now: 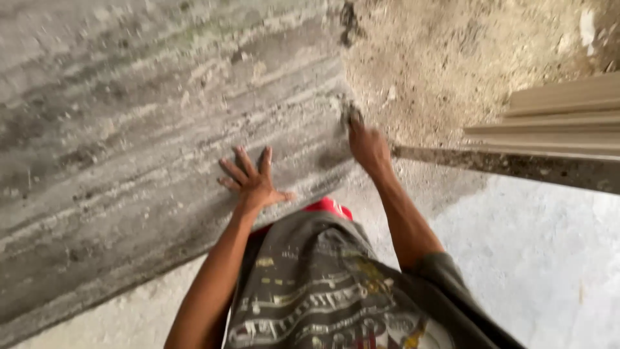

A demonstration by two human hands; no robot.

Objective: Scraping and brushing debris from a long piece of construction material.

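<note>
A grey, streaked concrete wall (142, 129) fills the view – the left hand (253, 181) lies flat against it, fingers spread, while the right hand (368, 147) is closed around a small tool (352, 115), too blurred to identify, at the wall's edge beside rough sandy plaster (445, 58).

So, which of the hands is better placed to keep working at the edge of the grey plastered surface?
The right hand, probably. It is already at the edge of the plastered surface, where it meets the rough sandy patch, and seems closed on something small. The left hand lies flat with spread fingers, further from the edge.
</note>
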